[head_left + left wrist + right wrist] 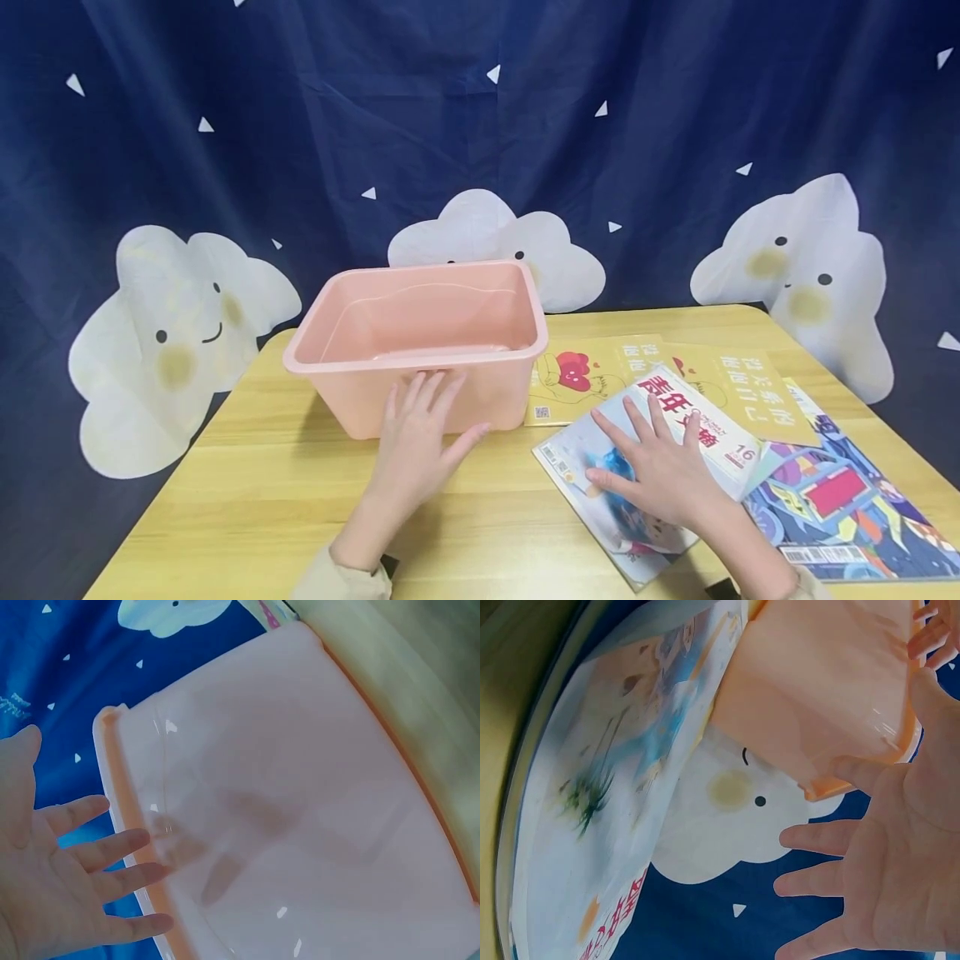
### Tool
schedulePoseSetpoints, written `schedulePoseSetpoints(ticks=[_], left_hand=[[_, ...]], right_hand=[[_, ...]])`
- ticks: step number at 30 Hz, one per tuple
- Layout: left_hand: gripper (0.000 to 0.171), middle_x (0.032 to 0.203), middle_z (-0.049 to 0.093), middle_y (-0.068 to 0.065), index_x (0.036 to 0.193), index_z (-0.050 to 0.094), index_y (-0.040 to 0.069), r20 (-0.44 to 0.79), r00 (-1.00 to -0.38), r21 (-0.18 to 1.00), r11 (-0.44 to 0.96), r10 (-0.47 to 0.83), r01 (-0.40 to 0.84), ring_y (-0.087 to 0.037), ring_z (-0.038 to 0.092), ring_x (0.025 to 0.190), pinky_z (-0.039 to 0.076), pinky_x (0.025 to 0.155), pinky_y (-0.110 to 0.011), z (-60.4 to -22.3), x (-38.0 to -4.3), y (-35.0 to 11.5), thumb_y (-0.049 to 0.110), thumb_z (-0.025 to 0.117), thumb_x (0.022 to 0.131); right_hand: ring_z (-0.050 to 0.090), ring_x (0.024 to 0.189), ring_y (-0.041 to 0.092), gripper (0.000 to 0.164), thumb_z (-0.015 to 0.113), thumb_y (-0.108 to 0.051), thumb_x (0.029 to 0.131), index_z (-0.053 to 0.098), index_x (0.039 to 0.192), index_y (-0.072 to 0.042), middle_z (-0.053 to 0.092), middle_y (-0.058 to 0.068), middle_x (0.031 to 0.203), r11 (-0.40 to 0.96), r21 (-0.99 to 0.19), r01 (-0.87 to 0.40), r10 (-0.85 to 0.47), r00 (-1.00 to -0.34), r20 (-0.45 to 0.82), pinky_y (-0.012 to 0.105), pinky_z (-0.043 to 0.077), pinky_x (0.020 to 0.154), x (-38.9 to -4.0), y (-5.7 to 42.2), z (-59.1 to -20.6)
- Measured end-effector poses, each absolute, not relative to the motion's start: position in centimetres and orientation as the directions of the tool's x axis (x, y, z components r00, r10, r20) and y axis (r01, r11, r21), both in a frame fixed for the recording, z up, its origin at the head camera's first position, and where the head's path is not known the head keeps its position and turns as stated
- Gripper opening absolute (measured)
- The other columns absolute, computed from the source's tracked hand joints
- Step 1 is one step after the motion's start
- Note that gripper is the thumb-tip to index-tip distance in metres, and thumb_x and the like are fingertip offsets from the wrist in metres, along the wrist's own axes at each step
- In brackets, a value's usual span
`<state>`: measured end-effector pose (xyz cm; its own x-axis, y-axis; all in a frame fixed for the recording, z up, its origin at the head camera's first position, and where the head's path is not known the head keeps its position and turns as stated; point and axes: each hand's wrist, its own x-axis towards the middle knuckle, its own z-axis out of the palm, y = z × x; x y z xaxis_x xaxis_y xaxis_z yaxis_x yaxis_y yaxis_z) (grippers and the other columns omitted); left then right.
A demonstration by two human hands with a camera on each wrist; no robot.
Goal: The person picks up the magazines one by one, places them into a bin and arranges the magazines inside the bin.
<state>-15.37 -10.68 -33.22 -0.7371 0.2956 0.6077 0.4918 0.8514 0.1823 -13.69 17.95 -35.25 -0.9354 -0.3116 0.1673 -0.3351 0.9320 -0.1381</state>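
A pink plastic bin [487,396] stands upright on the table. My left hand [416,454] is in front of its near wall, fingers spread. In the left wrist view the fingertips overlap the bin's rim [135,817]; whether they touch it I cannot tell. My right hand [667,475], palm down with fingers apart, is over a magazine [562,475] with red title characters and a "16". The right wrist view has that hand [900,847] apart from the magazine cover [607,750]. Neither hand holds anything.
Two yellow booklets, one with a red heart [577,375] and another booklet [750,387], lie partly overlapped right of the bin. A colourful blue-purple magazine [847,500] lies at the right. Behind the wooden table [262,500] hangs a dark blue curtain [337,100] with clouds.
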Motion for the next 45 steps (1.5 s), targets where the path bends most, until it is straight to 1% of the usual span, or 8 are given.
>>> schedulePoseSetpoints(ticks=[10, 18, 21, 24, 29, 32, 37, 45], left_hand=[[0.058, 0.118, 0.055, -0.014, 0.12, 0.054, 0.004, 0.672, -0.695, 0.209, 0.835, 0.256, 0.51, -0.032, 0.045, 0.113, 0.025, 0.096, -0.057, -32.8, -15.4, -11.4, 0.046, 0.059, 0.08], [0.038, 0.102, 0.063, -0.014, 0.101, 0.064, 0.0, 0.805, -0.556, 0.183, 0.803, 0.209, 0.567, -0.031, 0.056, 0.097, 0.039, 0.084, -0.048, -32.6, -15.7, -12.6, 0.032, 0.057, 0.082], [0.035, 0.096, 0.065, -0.015, 0.096, 0.066, -0.001, 0.849, -0.495, 0.173, 0.789, 0.183, 0.589, -0.032, 0.058, 0.094, 0.042, 0.082, -0.045, -32.3, -15.9, -13.3, 0.03, 0.057, 0.083], [0.033, 0.095, 0.065, -0.015, 0.094, 0.066, -0.002, 0.869, -0.465, 0.169, 0.782, 0.169, 0.6, -0.032, 0.057, 0.095, 0.042, 0.085, -0.043, -31.9, -16.1, -14.1, 0.028, 0.057, 0.083], [0.031, 0.096, 0.064, -0.016, 0.094, 0.066, -0.003, 0.873, -0.464, 0.178, 0.784, 0.154, 0.595, -0.033, 0.056, 0.096, 0.041, 0.086, -0.043, -31.5, -16.5, -15.3, 0.024, 0.059, 0.081], [0.03, 0.095, 0.065, -0.015, 0.094, 0.066, -0.003, 0.879, -0.459, 0.192, 0.783, 0.131, 0.592, -0.033, 0.056, 0.095, 0.041, 0.083, -0.046, -31.5, -16.8, -16.1, 0.023, 0.062, 0.079], [0.03, 0.096, 0.063, -0.017, 0.095, 0.065, -0.004, 0.876, -0.468, 0.208, 0.787, 0.114, 0.581, -0.034, 0.055, 0.096, 0.039, 0.083, -0.048, -31.6, -17.5, -17.4, 0.02, 0.064, 0.077], [0.031, 0.098, 0.062, -0.019, 0.096, 0.064, -0.005, 0.871, -0.485, 0.235, 0.803, 0.076, 0.547, -0.037, 0.053, 0.098, 0.036, 0.084, -0.049, -31.9, -18.5, -19.6, 0.013, 0.07, 0.071]], right_hand=[[0.015, 0.126, 0.047, 0.071, 0.049, -0.064, 0.078, 0.043, 0.134, -0.021, 0.03, 0.023, 0.138, 0.935, -0.119, -0.333, -0.312, -0.935, 0.167, 0.074, -0.001, 0.086, -13.6, 18.0, -35.3], [0.014, 0.127, 0.047, 0.069, 0.047, -0.063, 0.079, 0.04, 0.135, -0.024, 0.03, 0.022, 0.139, 0.929, -0.145, -0.341, -0.318, -0.934, 0.161, 0.074, -0.002, 0.086, -13.4, 18.2, -35.4], [0.015, 0.127, 0.046, 0.066, 0.047, -0.061, 0.081, 0.04, 0.136, -0.024, 0.031, 0.021, 0.139, 0.914, -0.179, -0.364, -0.337, -0.927, 0.163, 0.074, 0.002, 0.087, -13.3, 18.2, -35.3], [0.019, 0.128, 0.043, 0.064, 0.047, -0.058, 0.083, 0.04, 0.136, -0.023, 0.034, 0.019, 0.137, 0.892, -0.204, -0.404, -0.371, -0.91, 0.184, 0.071, 0.009, 0.09, -13.3, 18.2, -35.1], [0.035, 0.122, 0.036, 0.063, 0.048, -0.056, 0.084, 0.046, 0.131, -0.016, 0.044, 0.016, 0.131, 0.851, -0.21, -0.481, -0.427, -0.868, 0.254, 0.062, 0.028, 0.091, -13.5, 18.2, -34.9], [0.042, 0.118, 0.033, 0.058, 0.052, -0.051, 0.084, 0.05, 0.128, -0.012, 0.048, 0.015, 0.127, 0.825, -0.217, -0.523, -0.454, -0.84, 0.298, 0.058, 0.033, 0.09, -13.6, 18.1, -34.8], [0.045, 0.115, 0.033, 0.051, 0.059, -0.04, 0.084, 0.054, 0.123, -0.009, 0.051, 0.014, 0.123, 0.796, -0.225, -0.561, -0.47, -0.809, 0.354, 0.053, 0.036, 0.09, -13.6, 18.2, -34.7], [0.046, 0.114, 0.032, 0.05, 0.057, -0.043, 0.084, 0.056, 0.121, -0.009, 0.053, 0.013, 0.122, 0.804, -0.233, -0.548, -0.458, -0.819, 0.345, 0.053, 0.035, 0.09, -13.4, 18.5, -34.6]])
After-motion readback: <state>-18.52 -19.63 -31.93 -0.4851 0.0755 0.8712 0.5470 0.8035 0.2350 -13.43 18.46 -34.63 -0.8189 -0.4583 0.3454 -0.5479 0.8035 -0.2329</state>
